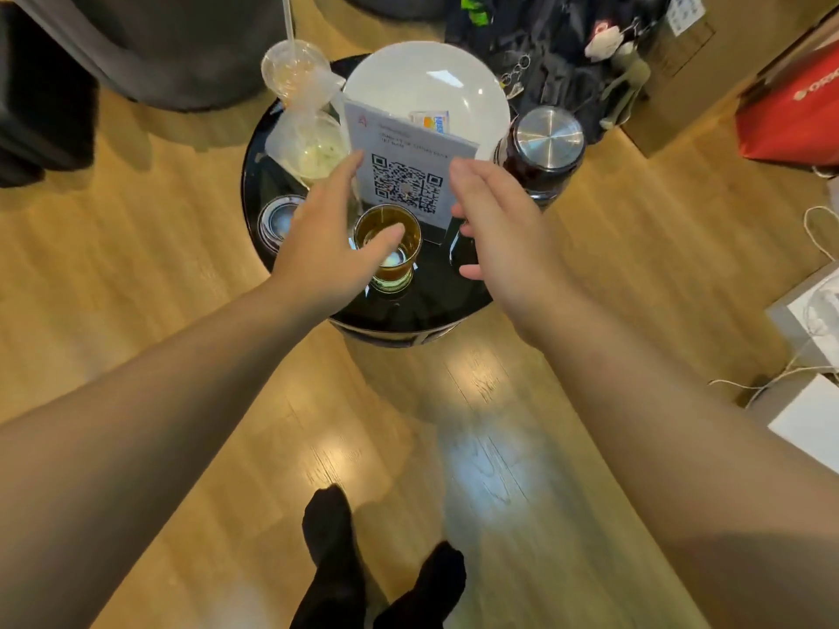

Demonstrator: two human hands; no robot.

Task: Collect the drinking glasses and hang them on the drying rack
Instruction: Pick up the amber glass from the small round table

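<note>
both open hands (327, 238) flank amber glass (388, 251) — untouched.

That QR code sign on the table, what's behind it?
Behind the QR code sign sits a white plate, holding a small card or packet. The sign covers the plate's near part, so anything there is hidden.

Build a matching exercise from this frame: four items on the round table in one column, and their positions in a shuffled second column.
Items:
1. amber glass
2. white plate
3. steel-lidded jar
4. QR sign

Positions:
A. far side of the table
B. right edge, beyond the right hand
C. near edge, beside the left hand
D. upright at the centre

Pairs: 1-C, 2-A, 3-B, 4-D
</note>
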